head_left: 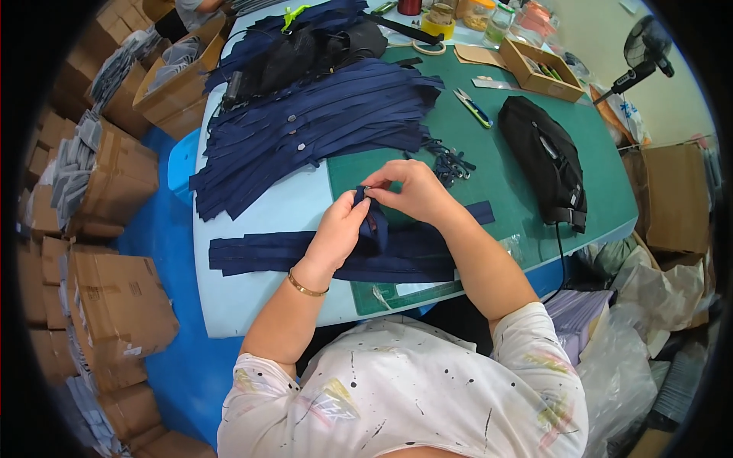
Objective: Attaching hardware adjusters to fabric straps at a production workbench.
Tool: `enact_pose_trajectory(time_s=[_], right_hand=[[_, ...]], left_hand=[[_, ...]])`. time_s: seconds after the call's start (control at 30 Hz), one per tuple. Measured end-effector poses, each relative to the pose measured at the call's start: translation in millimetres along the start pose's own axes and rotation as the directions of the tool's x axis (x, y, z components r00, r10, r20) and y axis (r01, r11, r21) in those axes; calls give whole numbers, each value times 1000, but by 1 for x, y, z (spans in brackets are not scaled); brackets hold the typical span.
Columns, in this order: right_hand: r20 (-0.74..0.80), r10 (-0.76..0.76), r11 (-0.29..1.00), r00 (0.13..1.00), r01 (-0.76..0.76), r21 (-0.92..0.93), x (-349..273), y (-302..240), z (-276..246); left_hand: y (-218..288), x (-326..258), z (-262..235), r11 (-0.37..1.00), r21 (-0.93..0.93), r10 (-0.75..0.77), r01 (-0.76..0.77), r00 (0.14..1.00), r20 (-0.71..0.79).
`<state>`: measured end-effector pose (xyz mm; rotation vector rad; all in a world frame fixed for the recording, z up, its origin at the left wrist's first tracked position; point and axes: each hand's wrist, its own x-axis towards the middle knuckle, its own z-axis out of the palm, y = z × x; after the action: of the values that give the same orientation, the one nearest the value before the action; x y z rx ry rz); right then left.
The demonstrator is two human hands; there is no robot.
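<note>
My left hand [340,229] is closed on the end of a navy zipper tape [372,233], which hangs folded below the fingers. Its thumb meets the fingertips of my right hand [412,191], pinched at the tape's end around a small metal piece that looks like a zipper slider [367,189]. Beneath both hands more navy zipper tapes [282,256] lie crosswise along the table's near side. A small heap of zipper sliders with dark pulls [452,166] sits just beyond my right hand. Farther back spreads a thick pile of navy tapes [305,122].
On the green cutting mat [489,195] lie thread snips [473,108] and a black bag [544,160]. A wooden tray [542,70] and jars [489,19] stand at the far right. Cardboard boxes [122,305] line the left; plastic bags [618,374] lie at the right.
</note>
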<state>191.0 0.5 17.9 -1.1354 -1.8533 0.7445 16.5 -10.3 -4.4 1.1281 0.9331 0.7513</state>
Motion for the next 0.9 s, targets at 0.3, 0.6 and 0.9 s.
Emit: enact_pose_trajectory(time_s=[0.3,0.6,0.9], right_hand=[[-61,-110,982,992,99,-160,5,3,-3],[-34,-39,993,999,35,-108,1,5,-2],[-22,101,995,995,-101,-16,-3,-3,2]], left_hand=[[4,9,6,995,-104,-2,2,1000,3],[-16,10,-1,826,513,283,-234,959,-19],[-5,3,4,839,477,290,-261,957,14]])
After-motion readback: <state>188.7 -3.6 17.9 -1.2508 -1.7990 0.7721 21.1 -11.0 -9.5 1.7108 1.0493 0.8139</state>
